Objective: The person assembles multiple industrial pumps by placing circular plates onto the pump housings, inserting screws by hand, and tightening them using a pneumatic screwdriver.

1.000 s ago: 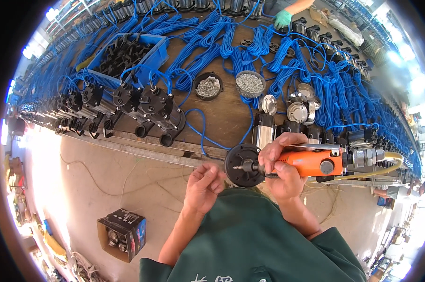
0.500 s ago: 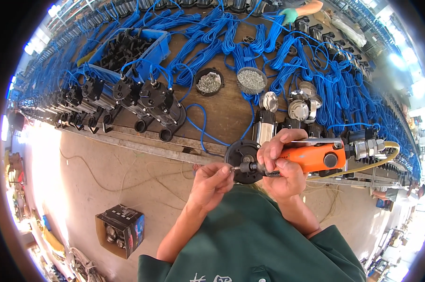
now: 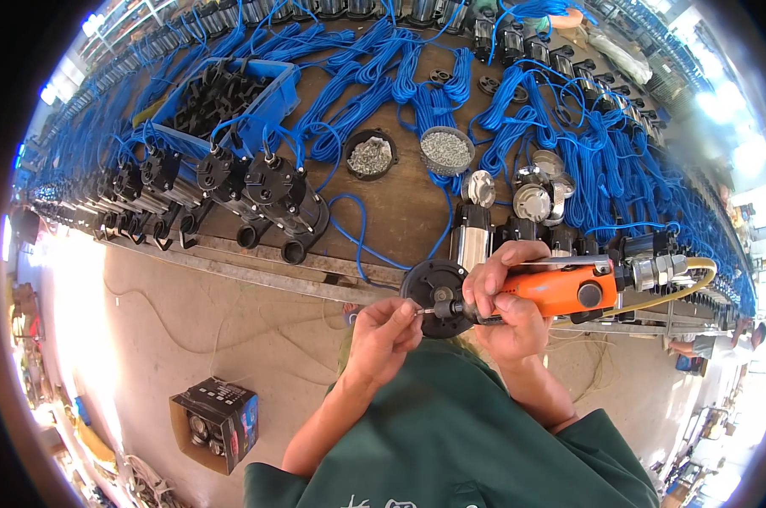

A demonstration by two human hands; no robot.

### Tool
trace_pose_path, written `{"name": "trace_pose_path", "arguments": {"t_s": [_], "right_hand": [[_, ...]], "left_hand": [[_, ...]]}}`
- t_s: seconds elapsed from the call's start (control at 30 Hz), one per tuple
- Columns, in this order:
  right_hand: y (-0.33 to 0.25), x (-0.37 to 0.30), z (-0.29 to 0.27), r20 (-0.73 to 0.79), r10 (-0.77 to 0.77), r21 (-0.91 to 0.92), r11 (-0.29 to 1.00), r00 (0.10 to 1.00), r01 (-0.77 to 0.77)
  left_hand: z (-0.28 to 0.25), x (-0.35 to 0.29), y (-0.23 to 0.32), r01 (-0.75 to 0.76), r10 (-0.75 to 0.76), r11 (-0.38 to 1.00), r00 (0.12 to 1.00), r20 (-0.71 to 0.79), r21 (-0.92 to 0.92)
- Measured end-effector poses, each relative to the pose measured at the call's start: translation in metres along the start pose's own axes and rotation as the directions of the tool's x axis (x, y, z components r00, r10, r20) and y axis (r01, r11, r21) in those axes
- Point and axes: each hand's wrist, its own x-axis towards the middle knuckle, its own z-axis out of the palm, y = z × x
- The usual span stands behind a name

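Okay, so closest in, the right hand (image 3: pixel 510 305) is wrapped around an orange power tool (image 3: pixel 561 290) held sideways, and the left hand (image 3: pixel 384 334) is pinched on the thin metal tip (image 3: pixel 425 311) at its front. Just past them a round black disc (image 3: pixel 417 279) sits by the tabletop's metal front edge (image 3: pixel 302 273), so it's tight between fingers and rim. Left of the left arm it's open floor (image 3: pixel 273 356), with an open cardboard box (image 3: pixel 213 423) well apart from the elbow.

Past the edge, the brown tabletop (image 3: pixel 397 212) has a bare patch, black-topped motors (image 3: pixel 277 190) boxing in its left and a steel cylinder (image 3: pixel 471 239) on the right. Two bowls of small pieces (image 3: pixel 447 151) sit beyond, then a blue crate (image 3: pixel 268 93) off left and bundled blue cables (image 3: pixel 404 68). Way back, more motors (image 3: pixel 425 10) line up, and bright light washes out the room's sides.
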Motion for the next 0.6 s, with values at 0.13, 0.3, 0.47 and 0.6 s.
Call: {"name": "trace_pose_path", "arguments": {"t_s": [0.13, 0.3, 0.47, 0.6], "right_hand": [[0.003, -0.001, -0.001, 0.041, 0.010, -0.062, 0.998, 0.999, -0.007], [0.000, -0.002, -0.007, 0.142, 0.075, -0.006, 0.997, 0.987, -0.075], [0.010, -0.020, -0.019, 0.202, 0.093, -0.144, 0.988, 0.975, -0.065], [0.020, -0.029, -0.031, 0.244, 0.108, -0.253, 0.966, 0.964, -0.044]], "left_hand": [[-0.003, 0.000, 0.000, 0.026, -0.026, 1.000, 0.999, -0.022, -0.002], [-0.012, 0.002, 0.000, 0.083, -0.087, 0.991, 0.995, 0.038, 0.106], [-0.017, -0.001, -0.010, 0.038, 0.009, 0.889, 0.995, -0.100, 0.455], [-0.019, -0.006, -0.001, -0.158, 0.111, 0.629, 0.987, 0.114, 0.761]]}}
